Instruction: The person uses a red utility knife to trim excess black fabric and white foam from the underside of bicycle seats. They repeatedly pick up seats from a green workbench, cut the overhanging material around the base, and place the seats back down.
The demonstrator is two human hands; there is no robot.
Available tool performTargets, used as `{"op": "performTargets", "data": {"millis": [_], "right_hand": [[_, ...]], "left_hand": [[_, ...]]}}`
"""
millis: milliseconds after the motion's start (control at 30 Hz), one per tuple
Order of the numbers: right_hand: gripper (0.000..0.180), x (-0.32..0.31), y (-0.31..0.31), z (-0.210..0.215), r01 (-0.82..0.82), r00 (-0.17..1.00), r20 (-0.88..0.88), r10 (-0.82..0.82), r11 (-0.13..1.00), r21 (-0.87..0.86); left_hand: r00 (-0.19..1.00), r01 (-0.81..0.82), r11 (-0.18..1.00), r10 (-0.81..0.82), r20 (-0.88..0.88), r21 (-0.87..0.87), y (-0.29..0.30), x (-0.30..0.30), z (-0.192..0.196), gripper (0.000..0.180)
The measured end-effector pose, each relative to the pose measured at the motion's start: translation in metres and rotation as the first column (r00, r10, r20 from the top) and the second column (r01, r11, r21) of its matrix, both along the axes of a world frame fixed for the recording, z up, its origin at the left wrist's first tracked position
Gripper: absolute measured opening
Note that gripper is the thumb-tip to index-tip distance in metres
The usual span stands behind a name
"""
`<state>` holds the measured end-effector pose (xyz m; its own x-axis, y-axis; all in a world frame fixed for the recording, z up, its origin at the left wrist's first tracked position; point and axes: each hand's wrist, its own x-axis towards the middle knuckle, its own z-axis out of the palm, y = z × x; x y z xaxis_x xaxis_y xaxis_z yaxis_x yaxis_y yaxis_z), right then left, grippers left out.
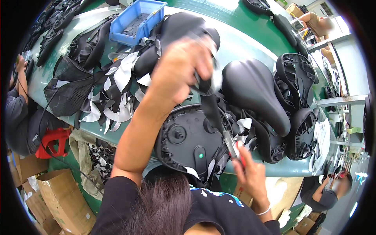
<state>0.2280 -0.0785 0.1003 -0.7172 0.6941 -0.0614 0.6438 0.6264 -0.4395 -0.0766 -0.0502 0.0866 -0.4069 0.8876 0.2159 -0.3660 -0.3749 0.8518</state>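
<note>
A: Status of the 2 hands?

B: Left hand (pixel 178 72) is clenched on a black strip of cover material (pixel 209 103), pulled up taut from the upturned saddle base (pixel 188 141) at the bench edge. Right hand (pixel 250 172) is closed on the red-handled cutter (pixel 234 148) beside the strip's lower end.

A: Technique?

B: Judged: maintain tension; cut close to the base, away from fingers.

The left hand (pixel 178 68) is raised high, its forearm rising from the lower left, elbow bent, fingers curled tight in a fist, knuckles toward the camera. The right hand (pixel 250 170) sits low and nearer the body, wrist bent, fingers closed, thumb uppermost, a thin band around the wrist.
</note>
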Motion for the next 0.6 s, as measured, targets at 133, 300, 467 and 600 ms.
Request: {"op": "performTargets", "data": {"millis": [133, 300, 467, 600], "right_hand": [[0.061, 0.004, -0.04, -0.011, 0.343, 0.895, -0.072, -0.441, 0.781, -0.521], [0.068, -0.042, -0.024, -0.039, 0.281, 0.768, -0.4, -0.5, 0.825, -0.491], [0.07, -0.058, 0.029, -0.02, 0.115, 0.818, -0.523, -0.239, 0.959, -0.258], [0.024, -0.068, 0.122, 0.067, 0.118, 0.714, -0.646, -0.268, 0.957, -0.266]], "left_hand": [[0.803, -0.596, 0.802, 0.595, -0.041, -0.033, -0.016, -0.01, 0.025, 0.022], [0.134, -0.625, 0.76, 0.326, -0.936, 0.176, -0.041, -0.003, -0.023, 0.053], [0.594, 0.28, 0.694, -0.668, -0.448, -0.664, -0.055, -0.032, -0.018, 0.042], [0.908, 0.337, 0.744, -0.42, -0.011, -0.577, -0.013, -0.045, 0.005, 0.047]]}}
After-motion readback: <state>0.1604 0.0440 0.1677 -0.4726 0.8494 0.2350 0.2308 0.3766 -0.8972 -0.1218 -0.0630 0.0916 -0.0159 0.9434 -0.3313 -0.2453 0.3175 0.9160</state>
